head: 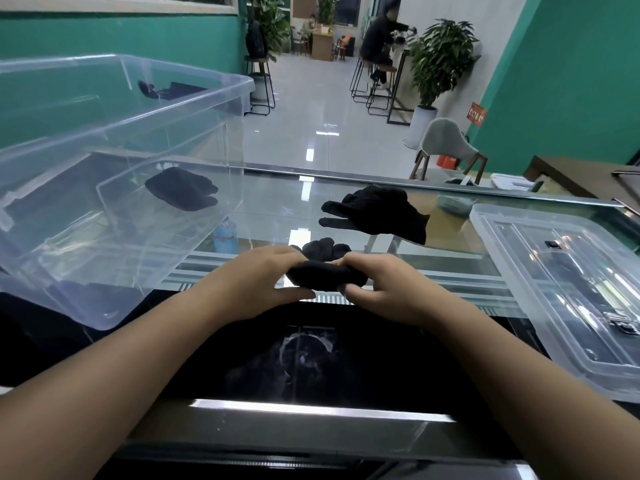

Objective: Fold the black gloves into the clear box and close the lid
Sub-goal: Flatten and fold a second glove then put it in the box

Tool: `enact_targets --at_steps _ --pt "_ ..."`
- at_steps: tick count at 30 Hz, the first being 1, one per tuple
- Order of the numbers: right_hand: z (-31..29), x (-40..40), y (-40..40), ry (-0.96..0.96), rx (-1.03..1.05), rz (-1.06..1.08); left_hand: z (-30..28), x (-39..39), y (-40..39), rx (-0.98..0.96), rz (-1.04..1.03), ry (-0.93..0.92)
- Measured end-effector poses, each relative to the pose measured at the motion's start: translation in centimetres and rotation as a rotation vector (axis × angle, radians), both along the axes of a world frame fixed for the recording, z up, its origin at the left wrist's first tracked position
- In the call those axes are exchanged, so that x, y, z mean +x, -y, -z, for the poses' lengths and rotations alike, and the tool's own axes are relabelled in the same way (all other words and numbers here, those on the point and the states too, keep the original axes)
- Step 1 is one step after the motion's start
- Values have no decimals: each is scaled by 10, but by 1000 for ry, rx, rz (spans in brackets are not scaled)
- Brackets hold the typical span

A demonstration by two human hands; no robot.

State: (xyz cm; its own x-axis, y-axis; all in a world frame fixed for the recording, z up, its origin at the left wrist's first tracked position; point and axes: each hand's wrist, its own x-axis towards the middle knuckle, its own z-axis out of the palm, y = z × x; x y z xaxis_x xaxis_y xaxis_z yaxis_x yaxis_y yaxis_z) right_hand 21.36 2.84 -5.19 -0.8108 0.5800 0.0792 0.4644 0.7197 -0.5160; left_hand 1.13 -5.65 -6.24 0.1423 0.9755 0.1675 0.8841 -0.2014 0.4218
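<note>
Black gloves (pixel 377 211); clear, colourless box (pixel 104 174) at nine o'clock and lid (pixel 568 271) at three; glossy dark counter (pixel 311 358); teal-green walls (pixel 571 81), perhaps greyish floor (pixel 311 98).

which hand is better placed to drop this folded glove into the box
Left, likely. The left hand and right hand both grip the folded glove, but the clear box sits on the left.

A glass counter (pixel 346 202) spans the middle of the frame. Beyond it, upper right, stand a grey chair (pixel 446 140) and a potted plant (pixel 440 60); a person on a bar stool (pixel 379 39) sits at upper centre, on the glossy tiled floor (pixel 311 109).
</note>
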Motion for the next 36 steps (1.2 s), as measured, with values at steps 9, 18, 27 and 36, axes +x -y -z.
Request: enact_targets --at_steps 9,18,27,36 --pt "-5 -10 -24 -127 -263 222 -7 5 -23 -10 -278 306" --pt "-25 -35 -47 -68 -656 284 0 11 -40 32 -446 415" --pt "-29 -52 -53 121 -542 414 -2 2 -54 -139 -493 322" --pt "-35 -60 -49 256 -461 451 -28 -6 -70 -505 -361 222"
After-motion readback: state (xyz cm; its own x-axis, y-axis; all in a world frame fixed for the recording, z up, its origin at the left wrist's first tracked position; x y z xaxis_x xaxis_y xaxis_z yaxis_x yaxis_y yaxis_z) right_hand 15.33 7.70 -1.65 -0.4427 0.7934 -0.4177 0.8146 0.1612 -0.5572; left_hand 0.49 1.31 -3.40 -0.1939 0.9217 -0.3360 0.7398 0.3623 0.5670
